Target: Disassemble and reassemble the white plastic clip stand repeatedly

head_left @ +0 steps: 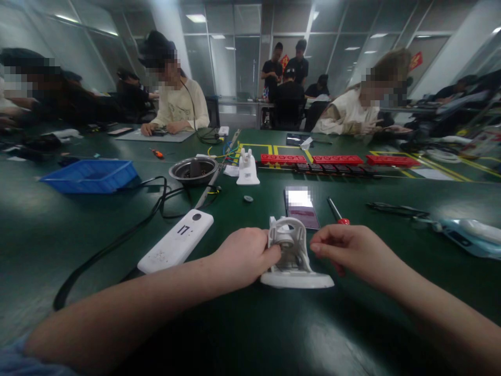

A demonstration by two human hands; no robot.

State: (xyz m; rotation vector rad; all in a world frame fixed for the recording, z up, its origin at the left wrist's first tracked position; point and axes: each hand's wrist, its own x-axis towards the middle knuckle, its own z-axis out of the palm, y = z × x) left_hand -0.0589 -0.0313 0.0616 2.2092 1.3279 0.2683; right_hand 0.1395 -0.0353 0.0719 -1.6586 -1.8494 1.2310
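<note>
"Where's the white bracket (293,272)?"
"Between my hands — left hand (247,256) pinching its side, right hand (354,248) curled, whether round anything I can't tell."
"Obstacles?"
"My right hand partly hides a screwdriver (334,209); a phone (300,206) lies just beyond."

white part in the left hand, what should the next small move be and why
Probably bring the right hand in to steady the white part: only the left hand grips it, by one side, while the right hand's bent fingers are close by its other side.
</note>
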